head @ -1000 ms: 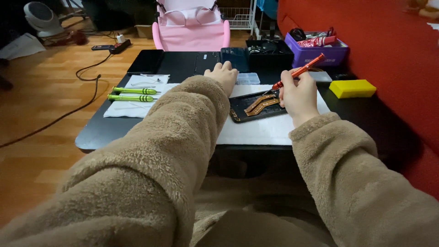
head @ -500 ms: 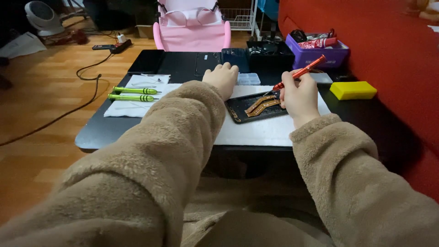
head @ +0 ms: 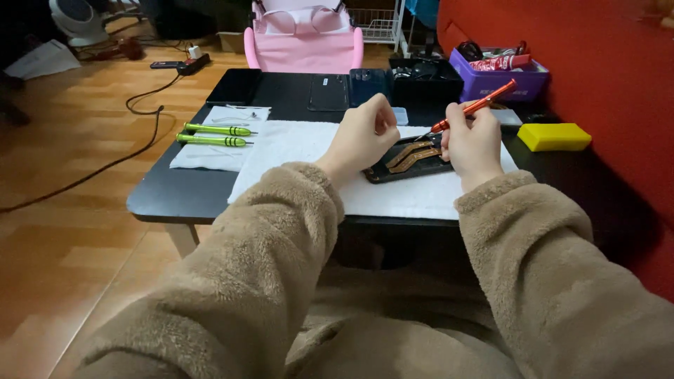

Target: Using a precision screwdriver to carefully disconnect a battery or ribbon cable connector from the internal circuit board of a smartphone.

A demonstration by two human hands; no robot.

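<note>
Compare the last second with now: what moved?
The left hand drew back slightly toward the opened phone. The right hand kept its grip on the orange screwdriver, tip at the phone. The green screwdrivers and yellow sponge stayed put.

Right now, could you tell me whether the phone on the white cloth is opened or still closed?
Opened: the phone lies flat with its back off, copper-coloured strips inside showing, and the right hand holds an orange screwdriver over it.

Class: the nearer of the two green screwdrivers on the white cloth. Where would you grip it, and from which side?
Probably grip the nearer green screwdriver around its thick green handle, coming from above. It lies flat on the white cloth, thin tip pointing right, with a second green screwdriver just beyond it.
</note>
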